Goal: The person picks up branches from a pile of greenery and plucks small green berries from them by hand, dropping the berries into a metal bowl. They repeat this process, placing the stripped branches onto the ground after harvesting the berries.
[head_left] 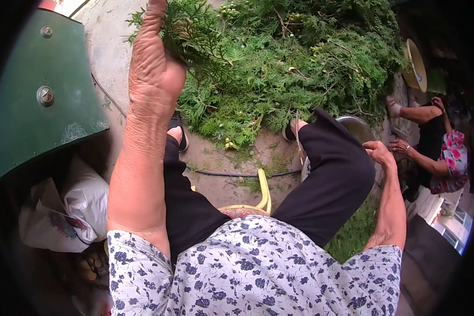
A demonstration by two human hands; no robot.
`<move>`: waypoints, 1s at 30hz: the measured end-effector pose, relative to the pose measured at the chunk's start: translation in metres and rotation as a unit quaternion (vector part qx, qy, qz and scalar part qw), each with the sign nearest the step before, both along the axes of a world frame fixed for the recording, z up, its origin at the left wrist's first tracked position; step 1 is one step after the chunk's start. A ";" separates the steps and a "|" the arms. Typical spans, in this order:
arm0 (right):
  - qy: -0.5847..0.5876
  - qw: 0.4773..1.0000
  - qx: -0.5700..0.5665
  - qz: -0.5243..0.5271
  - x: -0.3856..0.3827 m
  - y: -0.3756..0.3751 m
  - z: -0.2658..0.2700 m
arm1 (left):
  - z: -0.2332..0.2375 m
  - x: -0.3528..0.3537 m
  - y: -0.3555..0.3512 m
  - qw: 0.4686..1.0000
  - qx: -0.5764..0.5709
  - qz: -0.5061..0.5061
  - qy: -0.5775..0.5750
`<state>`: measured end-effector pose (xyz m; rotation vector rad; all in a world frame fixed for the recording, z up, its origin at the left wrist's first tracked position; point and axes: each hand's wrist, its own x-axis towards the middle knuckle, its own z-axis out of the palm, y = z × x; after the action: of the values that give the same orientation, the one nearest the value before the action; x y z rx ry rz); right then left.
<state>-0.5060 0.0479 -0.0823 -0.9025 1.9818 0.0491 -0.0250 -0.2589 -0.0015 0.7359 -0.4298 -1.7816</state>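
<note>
My left hand (160, 58) is raised at the upper left, its fingers partly cut off by the top edge. It holds a green sprig of conifer (197, 37) with flat, scaly leaves. Beyond my feet spreads a large heap of conifer branches (295, 68). On the other side, my right hand (380, 154) is beside my knee with its fingers curled, close to the rim of a metal basin (357, 126). My leg hides much of that basin, and what the right fingers hold, if anything, cannot be made out.
A green metal panel (31, 100) stands at the left, above a white sack (84, 203). Between my legs shows a yellow chair frame (263, 189), with a dark hose (221, 174) across the ground. At right another person (432, 142) sits near a yellowish basin (416, 66).
</note>
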 end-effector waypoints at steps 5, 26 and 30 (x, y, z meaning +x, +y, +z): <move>0.111 0.990 -0.011 0.081 -0.008 -0.029 0.010 | -0.025 0.026 -0.019 0.993 -0.015 -0.033 -0.109; -0.332 0.889 0.032 -0.313 0.298 -0.132 -0.207 | 0.003 0.050 -0.005 0.995 0.008 0.078 -0.060; -0.356 0.879 0.024 -0.315 0.325 -0.152 -0.217 | -0.001 0.077 -0.017 0.997 -0.013 0.070 -0.020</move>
<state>-0.1814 -0.1044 -0.2990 -0.1436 1.4644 -0.5328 0.0521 -0.2758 -0.0028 0.7661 -0.4167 -1.6290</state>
